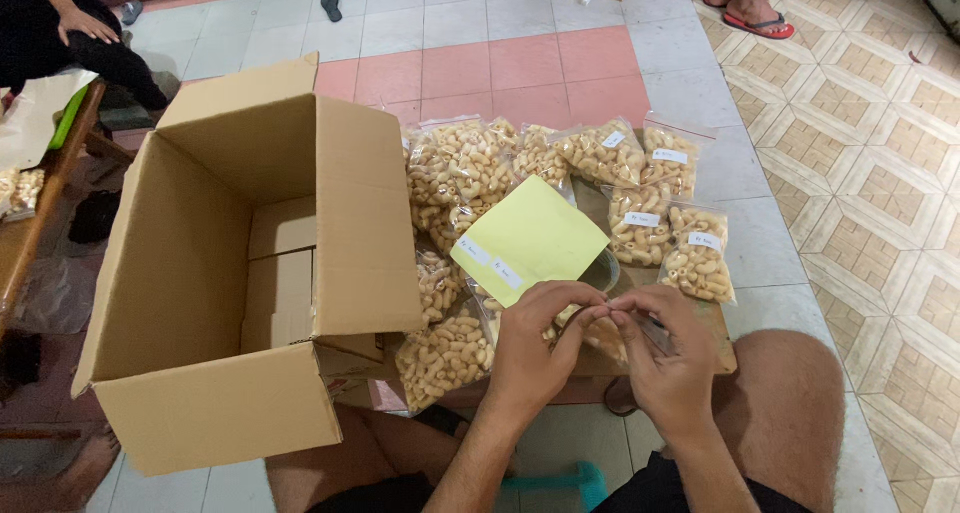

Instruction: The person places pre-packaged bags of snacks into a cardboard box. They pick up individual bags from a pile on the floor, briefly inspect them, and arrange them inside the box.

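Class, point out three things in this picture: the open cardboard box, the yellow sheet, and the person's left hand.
cardboard box (365, 223), head view, on its right outer wall.
yellow sheet (535, 233), head view, on its middle.
left hand (535, 348), head view, on the back of the hand.

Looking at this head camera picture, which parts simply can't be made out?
- What the left hand and right hand pinch between them: covered by the fingers.
- The bag under the yellow sheet: mostly hidden by it.
- The cardboard box bottom near the person: blocked by its front wall.
- The white labels on the snack bags: too small to read.
- The seated person top left: cut off by the edge.
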